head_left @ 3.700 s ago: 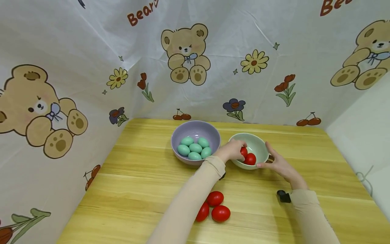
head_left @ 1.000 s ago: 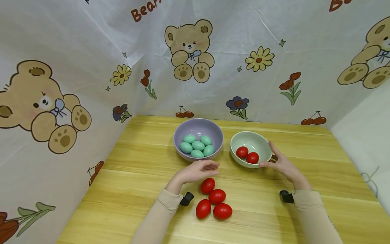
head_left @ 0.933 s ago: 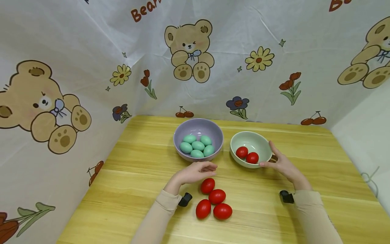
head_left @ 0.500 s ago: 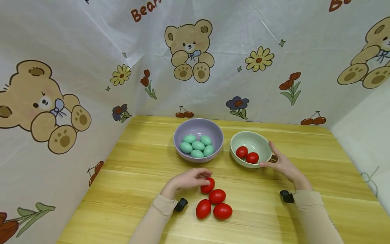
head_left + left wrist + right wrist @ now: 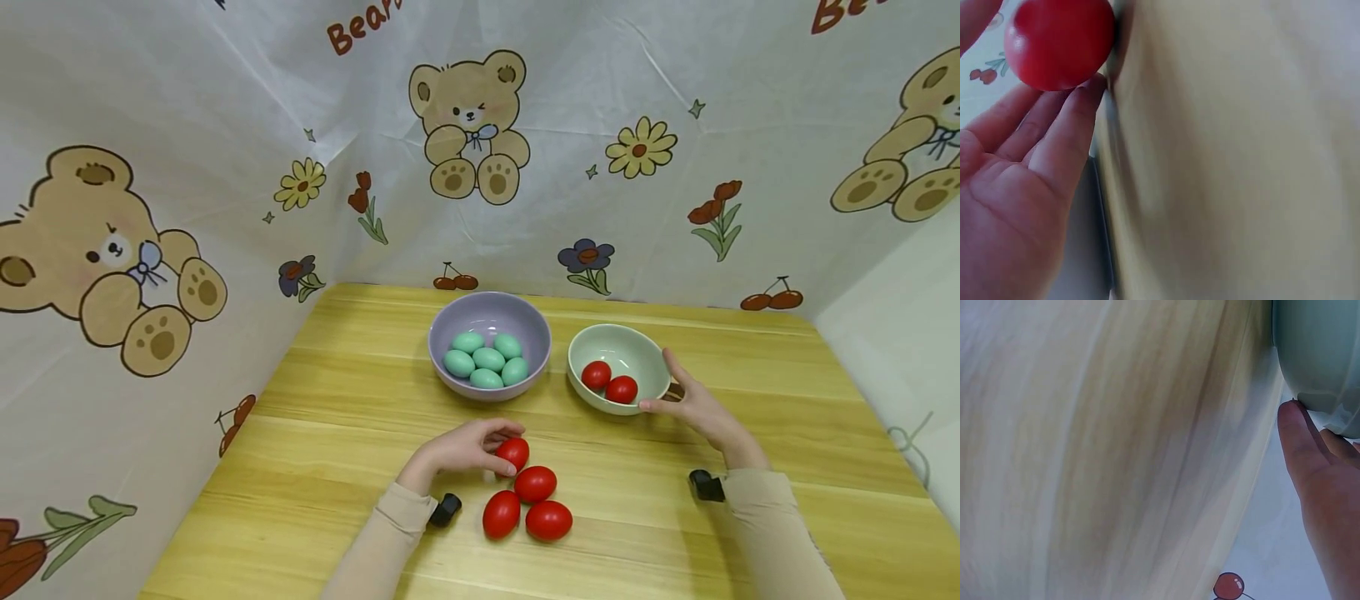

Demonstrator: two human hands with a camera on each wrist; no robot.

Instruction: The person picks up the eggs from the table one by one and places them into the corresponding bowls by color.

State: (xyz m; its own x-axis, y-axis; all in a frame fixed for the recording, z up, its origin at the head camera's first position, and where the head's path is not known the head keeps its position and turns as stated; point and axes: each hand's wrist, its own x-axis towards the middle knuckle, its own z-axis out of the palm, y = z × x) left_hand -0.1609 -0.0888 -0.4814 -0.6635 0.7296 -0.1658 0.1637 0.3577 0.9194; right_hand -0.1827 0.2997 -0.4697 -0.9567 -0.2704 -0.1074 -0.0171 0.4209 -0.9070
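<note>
In the head view my left hand (image 5: 461, 448) spans the farthest of several red eggs (image 5: 513, 456) on the table, thumb on its near side and fingers over its far side. The left wrist view shows this egg (image 5: 1060, 44) against the fingertips. Just nearer lie the other red eggs (image 5: 549, 521). A pale green bowl (image 5: 637, 354) stands at the right with two red eggs (image 5: 621, 389) inside. My right hand (image 5: 701, 414) braces the bowl's right side, thumb and index finger spread and straight. Its thumb touches the bowl (image 5: 1322, 356) in the right wrist view.
A purple bowl (image 5: 442, 371) holding several mint-green eggs (image 5: 488, 359) stands behind the left hand, left of the pale green bowl. A wooden table (image 5: 322, 417) is bounded by a bear-print cloth (image 5: 360, 108) at the back and left. A thin cord (image 5: 911, 437) hangs at the right.
My left hand has come out of the pale green bowl, leaving a second red egg there, and moved left and nearer onto the farthest egg. The right hand stays at the bowl.
</note>
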